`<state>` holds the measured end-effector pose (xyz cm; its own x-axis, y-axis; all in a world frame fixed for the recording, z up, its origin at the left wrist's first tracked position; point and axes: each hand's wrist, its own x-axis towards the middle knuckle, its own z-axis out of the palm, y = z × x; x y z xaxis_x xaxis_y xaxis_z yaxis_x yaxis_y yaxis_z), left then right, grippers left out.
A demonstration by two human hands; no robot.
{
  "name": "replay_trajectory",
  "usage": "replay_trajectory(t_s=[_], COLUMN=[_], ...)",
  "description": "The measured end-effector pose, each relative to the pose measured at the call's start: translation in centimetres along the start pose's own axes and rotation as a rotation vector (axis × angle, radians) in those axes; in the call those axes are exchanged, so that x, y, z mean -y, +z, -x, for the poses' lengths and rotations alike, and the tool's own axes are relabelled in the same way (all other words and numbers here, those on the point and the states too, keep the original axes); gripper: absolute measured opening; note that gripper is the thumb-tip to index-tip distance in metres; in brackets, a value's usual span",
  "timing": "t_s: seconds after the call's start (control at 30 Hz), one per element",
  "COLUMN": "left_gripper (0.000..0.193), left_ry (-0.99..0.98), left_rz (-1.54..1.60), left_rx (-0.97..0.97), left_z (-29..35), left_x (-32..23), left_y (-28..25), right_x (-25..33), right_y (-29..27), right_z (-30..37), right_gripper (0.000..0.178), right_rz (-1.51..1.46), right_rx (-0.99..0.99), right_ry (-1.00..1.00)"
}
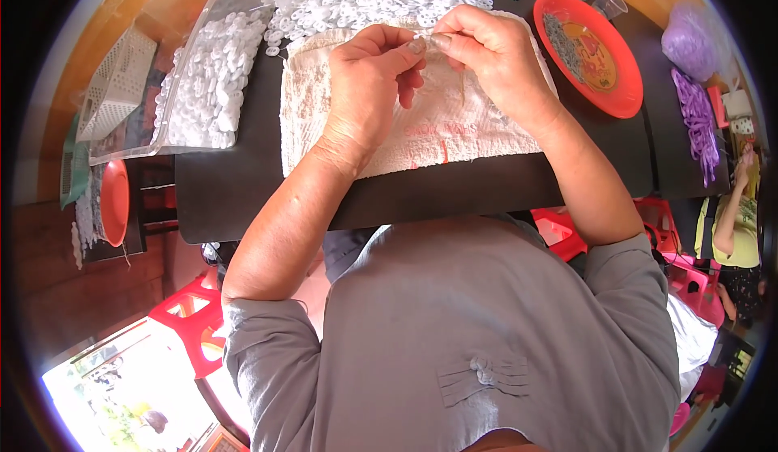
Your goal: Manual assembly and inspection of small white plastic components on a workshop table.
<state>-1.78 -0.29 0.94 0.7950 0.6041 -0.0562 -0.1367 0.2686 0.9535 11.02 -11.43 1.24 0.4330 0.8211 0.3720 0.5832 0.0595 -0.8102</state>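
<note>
Over the middle of a cream cloth (312, 104), my two hands meet with their fingertips close together. My left hand (369, 75) is closed in a pinch, thumb against the fingers. Facing it, my right hand (494, 55) also pinches with thumb and forefinger. A tiny whitish bit shows between the two sets of fingertips, too small to name. Just beyond the hands lies a large heap of small white oval plastic pieces (356, 2). To the right of the cloth stands a red oval plate (626, 87) with small grey metal-looking bits (561, 47) along one side.
A clear plastic bin (134, 151) holding more white pieces stands at the left of the black table (454, 197). A clear cup (609, 2), a purple bag (689, 43) and purple strips (695, 120) are at the right. Red stools (186, 314) stand below; another person (739, 225) sits far right.
</note>
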Motion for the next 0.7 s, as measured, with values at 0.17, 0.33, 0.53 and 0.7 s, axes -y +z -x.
replay_trajectory(t_s=[0.17, 0.33, 0.53, 0.7], left_gripper=[0.006, 0.006, 0.006, 0.005], left_ry=[0.025, 0.040, 0.049, 0.120], left_rz=[-0.028, -0.039, -0.079, -0.068], left_rx=[-0.016, -0.028, -0.044, -0.071], left_z=[0.21, 0.30, 0.45, 0.79], left_x=[-0.08, 0.03, 0.26, 0.61], left_y=[0.09, 0.12, 0.23, 0.17], right_x=[-0.11, 0.26, 0.18, 0.70], right_y=[0.19, 0.20, 0.43, 0.81], right_z=[-0.02, 0.03, 0.20, 0.32], right_gripper=[0.006, 0.007, 0.006, 0.005], right_rz=[-0.065, -0.088, -0.052, -0.146], right_rx=[-0.016, -0.008, -0.012, 0.024], right_ry=[0.007, 0.048, 0.036, 0.064])
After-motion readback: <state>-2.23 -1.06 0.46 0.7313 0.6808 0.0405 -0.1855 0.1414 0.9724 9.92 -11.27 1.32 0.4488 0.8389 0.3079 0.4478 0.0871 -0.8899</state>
